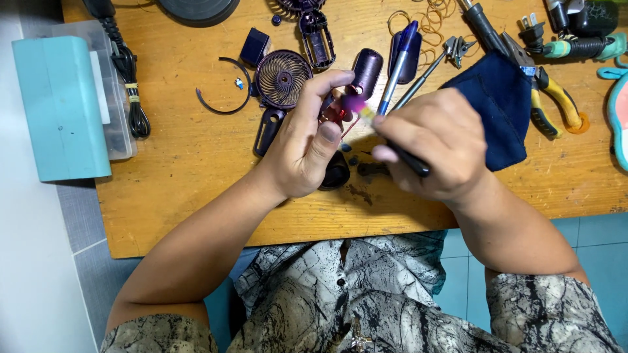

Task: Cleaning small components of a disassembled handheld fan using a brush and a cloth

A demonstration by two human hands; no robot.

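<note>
My left hand (306, 140) grips a small dark purple fan part (366, 70) with red wires, held just above the wooden table (190, 163). My right hand (435, 140) is closed around a thin dark tool (409, 161) whose yellowish tip points at a blurred purple piece (354, 103) between the two hands. A round purple fan grille (282, 78) lies just left of my left hand. Below it rests a dark oval piece (268, 129).
Beyond the hands lie a blue pen (399, 55), a dark blue cloth (500, 108), yellow-handled pliers (553, 104), rubber bands (432, 19), a thin dark ring (226, 85) and a small dark block (254, 47). A teal box (62, 108) with a black cable (127, 72) stands left.
</note>
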